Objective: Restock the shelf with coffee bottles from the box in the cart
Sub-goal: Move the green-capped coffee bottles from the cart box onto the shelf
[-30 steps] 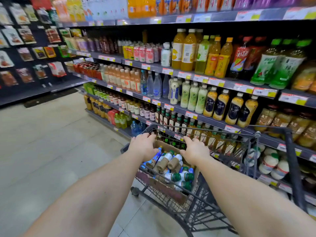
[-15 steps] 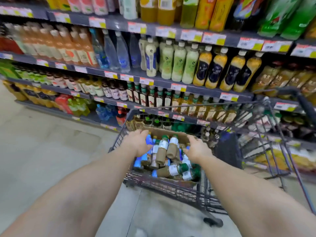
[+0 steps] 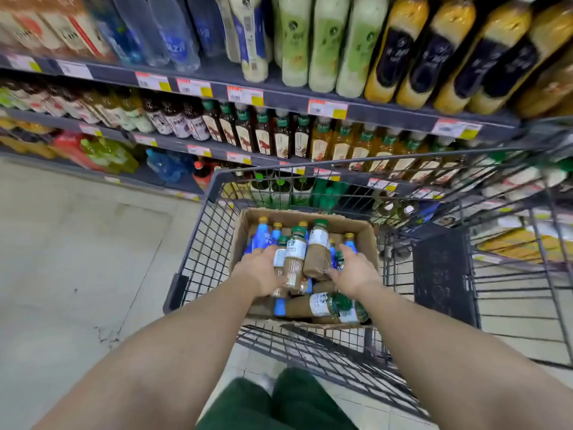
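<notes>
A cardboard box (image 3: 366, 240) sits in the black wire cart (image 3: 201, 243). It holds several brown coffee bottles with green caps and white labels, plus blue bottles (image 3: 262, 238) with yellow caps. Both my hands reach into the box. My left hand (image 3: 259, 271) curls around the lower part of one tilted coffee bottle (image 3: 294, 259). My right hand (image 3: 353, 271) presses its thumb against a second coffee bottle (image 3: 317, 252), with the fingers curled behind it beside a green cap. More coffee bottles (image 3: 322, 307) lie flat at the near end of the box.
Drink shelves (image 3: 279, 99) run across the view just beyond the cart, packed with dark tea bottles (image 3: 263, 135), green and yellow bottles above, and water at upper left. The cart's folded child seat (image 3: 443, 274) is at right. Tiled floor (image 3: 77, 259) lies to the left.
The view has tilted down and closed in on the cart. Both hands moved from the box's sides onto the upright coffee bottles in its middle.
</notes>
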`<state>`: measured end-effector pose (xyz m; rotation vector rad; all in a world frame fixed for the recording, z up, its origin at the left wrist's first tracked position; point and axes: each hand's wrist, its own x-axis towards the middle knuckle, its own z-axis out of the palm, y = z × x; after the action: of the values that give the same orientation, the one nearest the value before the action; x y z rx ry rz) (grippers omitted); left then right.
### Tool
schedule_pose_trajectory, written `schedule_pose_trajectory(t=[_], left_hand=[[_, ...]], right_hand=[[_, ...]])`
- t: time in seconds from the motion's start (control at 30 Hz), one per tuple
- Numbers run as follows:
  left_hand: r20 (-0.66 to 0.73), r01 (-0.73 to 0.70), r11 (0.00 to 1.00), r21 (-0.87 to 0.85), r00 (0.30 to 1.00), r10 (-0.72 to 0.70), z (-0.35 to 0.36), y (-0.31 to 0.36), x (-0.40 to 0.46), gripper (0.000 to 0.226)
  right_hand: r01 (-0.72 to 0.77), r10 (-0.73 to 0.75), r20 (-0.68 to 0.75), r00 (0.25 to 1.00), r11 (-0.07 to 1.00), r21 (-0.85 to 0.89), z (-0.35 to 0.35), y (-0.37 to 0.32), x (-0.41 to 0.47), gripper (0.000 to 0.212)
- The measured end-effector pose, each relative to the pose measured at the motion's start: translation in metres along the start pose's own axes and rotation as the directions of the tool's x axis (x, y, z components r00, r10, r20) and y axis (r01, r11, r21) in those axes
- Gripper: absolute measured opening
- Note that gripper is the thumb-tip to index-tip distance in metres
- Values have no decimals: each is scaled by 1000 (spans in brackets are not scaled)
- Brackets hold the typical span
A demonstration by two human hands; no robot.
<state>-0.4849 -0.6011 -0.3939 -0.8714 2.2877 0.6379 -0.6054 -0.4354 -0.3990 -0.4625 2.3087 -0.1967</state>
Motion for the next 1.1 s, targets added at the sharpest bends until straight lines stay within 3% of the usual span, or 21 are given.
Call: schedule_pose_trajectory(t=[0.27,0.53,0.67,0.73,0.8,0.9,1.0,1.1], left_hand=[[128,190,928,-320,979,-156,48,11,57,99],[128,300,895,-330,954,-273,88,23,106,105],[102,315,876,-365,949,-298,95,21,114,101],[123,312,849,-427,950,-287,92,19,115,96],[187,316,778,-543,949,-255,86,17,116,88],[299,339,660,-671,937,-179,74,7,111,79],[323,338,587,-736,937,-134,58,-7,96,85],[315,326,508,-797,943,-112,33,-26,77,83]], right_hand=[[-48,37,97,995,993,112,20,3,62,75],[-135,116,86,990,950,283,62,-3,124,89],[-193,166,118,979,942,273,79,-6,135,101],[-198,174,100,980,917,346,81,-6,138,96],[-210,178,114,977,863,459,77,-4,137,78],[-270,134,247,960,691,671,63,0,124,50],[-340,2,402,916,540,770,47,-4,103,50],[-307,-104,439,893,572,760,31,-26,87,54]])
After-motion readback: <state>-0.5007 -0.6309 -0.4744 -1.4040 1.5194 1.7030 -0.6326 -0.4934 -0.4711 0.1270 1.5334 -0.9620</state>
